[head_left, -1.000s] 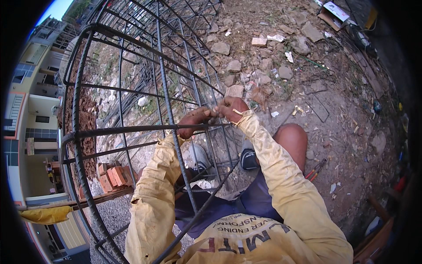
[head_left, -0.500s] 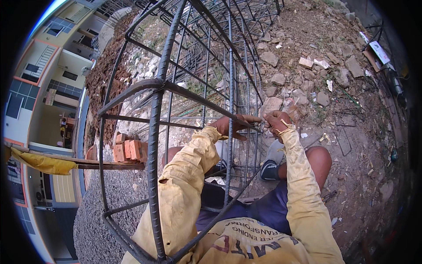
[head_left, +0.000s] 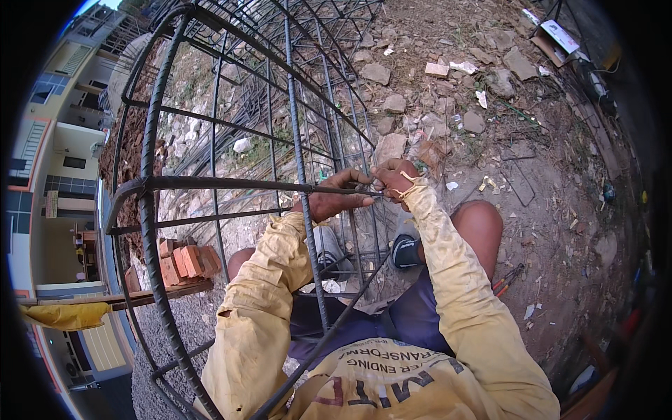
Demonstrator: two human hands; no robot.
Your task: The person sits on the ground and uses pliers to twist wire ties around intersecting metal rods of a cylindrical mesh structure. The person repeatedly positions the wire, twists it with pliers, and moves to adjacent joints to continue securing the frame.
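Observation:
A cage of ribbed steel rebar (head_left: 148, 210) with square stirrups stands in front of me, and my left arm reaches through it. My left hand (head_left: 339, 197) is at a corner of a stirrup (head_left: 245, 185), its fingers stretched out and thumb apart on either side of the bar. Just right of that corner, my right hand (head_left: 396, 179) is closed, with thumb and fingertips pinched together. Whatever lies in the pinch is too small to make out. The fingertips of both hands nearly meet.
Pliers with red handles (head_left: 507, 281) lie on the ground right of my knee. Orange bricks (head_left: 187, 263) are stacked at the left, beside grey gravel (head_left: 157, 378) and a pole with yellow cloth (head_left: 66, 315). Stones (head_left: 392, 145) and rubble cover the ground ahead.
The view has shifted, so the cage and both hands appear farther left. The pliers show more clearly. My hands stay at the same stirrup corner, with my right hand still pinched.

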